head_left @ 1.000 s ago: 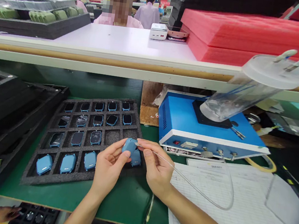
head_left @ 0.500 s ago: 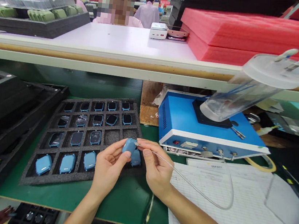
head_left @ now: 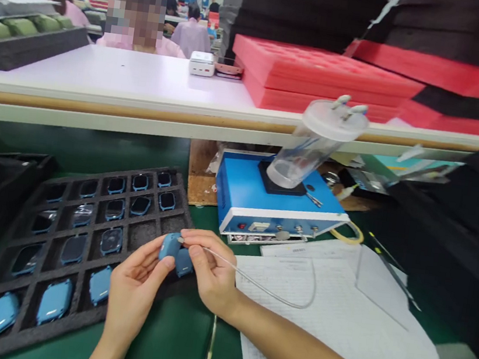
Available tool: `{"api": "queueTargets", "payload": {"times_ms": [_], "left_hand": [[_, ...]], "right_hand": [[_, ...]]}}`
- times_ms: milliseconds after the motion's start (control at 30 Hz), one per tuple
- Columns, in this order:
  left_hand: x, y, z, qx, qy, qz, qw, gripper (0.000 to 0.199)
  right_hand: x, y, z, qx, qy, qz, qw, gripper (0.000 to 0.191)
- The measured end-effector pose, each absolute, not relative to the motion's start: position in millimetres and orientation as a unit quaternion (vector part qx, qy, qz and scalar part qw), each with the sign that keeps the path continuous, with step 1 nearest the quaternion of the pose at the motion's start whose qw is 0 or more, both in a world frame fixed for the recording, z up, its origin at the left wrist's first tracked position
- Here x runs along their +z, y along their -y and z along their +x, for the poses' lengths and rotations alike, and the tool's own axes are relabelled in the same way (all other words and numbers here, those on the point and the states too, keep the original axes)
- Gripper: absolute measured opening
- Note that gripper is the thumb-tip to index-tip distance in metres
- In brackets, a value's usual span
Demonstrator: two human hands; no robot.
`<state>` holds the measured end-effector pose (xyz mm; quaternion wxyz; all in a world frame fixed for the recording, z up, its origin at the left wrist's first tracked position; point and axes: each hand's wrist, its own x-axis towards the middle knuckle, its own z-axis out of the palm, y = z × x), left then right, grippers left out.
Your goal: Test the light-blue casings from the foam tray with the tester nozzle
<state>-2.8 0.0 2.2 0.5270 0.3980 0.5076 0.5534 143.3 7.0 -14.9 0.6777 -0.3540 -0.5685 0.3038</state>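
My left hand pinches a blue watch case upright between thumb and fingers, above the right edge of a dark foam tray. My right hand grips the metal tip of a thin clear tube against the upper right of that case. Whether the tip enters the case cannot be made out. Just behind the fingers, another blue case lies in the tray. Watch cases fill many compartments: dark screens up in the back rows, blue backs up in the front row, such as one case.
A blue box with a clear cylinder on it stands behind my right hand. Written papers lie at the right. A white shelf crosses behind, holding red foam. A person faces this way beyond it.
The camera view has turned right, so the scene sits further left and more dark stacks show at the right. Both hands keep the same hold on the case and tube.
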Motion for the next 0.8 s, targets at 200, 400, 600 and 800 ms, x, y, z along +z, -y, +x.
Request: {"api": "queueTargets", "payload": {"times_ms": [200,400,600,800], "left_hand": [[3.0,-2.7,-1.0,0.560,-0.514,0.388,0.521,0.052],[2.9,-3.6,-1.3,0.563,-0.510,0.394,0.517,0.050],[1.3,-3.2,-3.3,0.561,-0.504,0.399,0.522,0.049],[1.7,-2.4,-1.6,0.556,-0.503,0.403,0.524,0.048]], "right_hand": [[-14.7,-10.2,143.9,0.312,0.563,-0.346,0.683,0.020],[-13.5,-11.2,143.4,0.309,0.562,-0.347,0.684,0.020],[-12.4,-11.5,143.6,0.312,0.562,-0.349,0.682,0.020],[-14.5,-8.4,144.5,0.322,0.563,-0.347,0.677,0.020]]}}
